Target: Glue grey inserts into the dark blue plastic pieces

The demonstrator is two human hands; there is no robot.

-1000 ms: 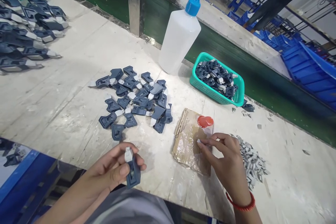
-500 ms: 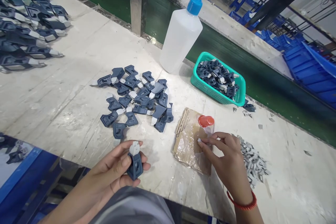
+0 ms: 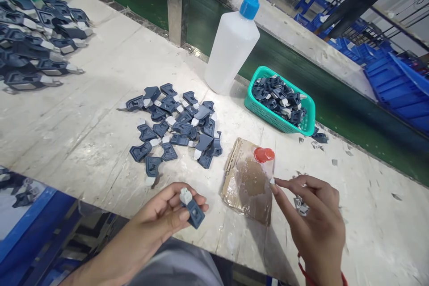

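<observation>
While left hand [image 3: 167, 214] pinches blue part [image 3: 193, 211]; right hand [image 3: 315, 219] raised.

You are at a factory assembly bench [image 3: 83, 111]: beside the glue bottle [image 3: 231, 53] lie heaps of identical dark plastic parts [image 3: 177, 125], behind it a green conveyor belt [image 3: 301, 76] and stacked blue crates [image 3: 395, 80].

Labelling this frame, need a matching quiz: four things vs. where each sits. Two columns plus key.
Things:
1. squeeze bottle
2. teal basket
3. red glue blob
4. dark blue part with white tip

Places:
A. on the plastic-covered cardboard
B. held in the left hand
C. upright behind the loose pile of parts
D. right of the bottle, full of parts

Pairs: 1-C, 2-D, 3-A, 4-B
</observation>
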